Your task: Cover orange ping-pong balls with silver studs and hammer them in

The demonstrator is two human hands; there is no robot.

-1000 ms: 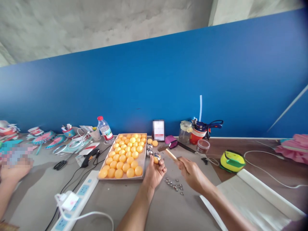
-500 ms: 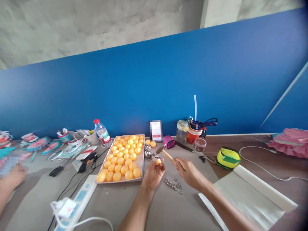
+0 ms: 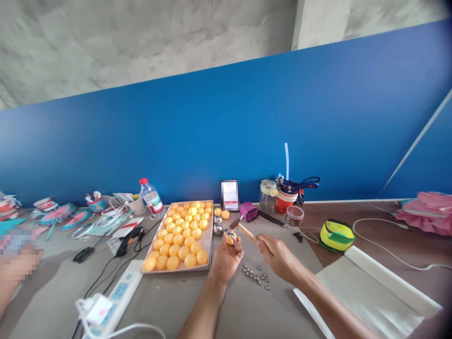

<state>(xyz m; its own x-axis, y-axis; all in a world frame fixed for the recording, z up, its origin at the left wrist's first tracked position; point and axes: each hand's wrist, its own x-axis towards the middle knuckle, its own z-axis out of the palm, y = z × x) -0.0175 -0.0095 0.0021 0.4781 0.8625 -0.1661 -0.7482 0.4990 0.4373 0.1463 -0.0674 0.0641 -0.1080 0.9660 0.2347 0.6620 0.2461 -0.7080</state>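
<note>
Sitting at centre, cupped in the left hand (image 3: 226, 259), it's the orange-and-silver ball (image 3: 231, 238), bent fingers and thumb grasping it. Looks light and hollow, I'd judge: a thin, stiff shell, smooth enough to slip and likely to dent under a hard squeeze, so a gentle hold low around the sides suits it best. And the right hand (image 3: 277, 254)? Wrapped firmly round the wooden handle of a small hammer (image 3: 249, 232), its head close to the ball; whether they touch, I can't tell. Just beyond, slightly left, silver balls (image 3: 218, 229) lie near two orange balls (image 3: 225, 214). Further left, it's a shallow tray (image 3: 208, 240) with rows of yellow-orange balls (image 3: 183, 253). Near and right of the left hand, shiny metal bits (image 3: 258, 279) lie scattered on the grey mat (image 3: 254, 313). Over on the far side, a phone (image 3: 230, 195) stands left of a clear jug (image 3: 267, 198). Out at far left, a co-worker's hand (image 3: 21, 263), partly blurred.
</note>
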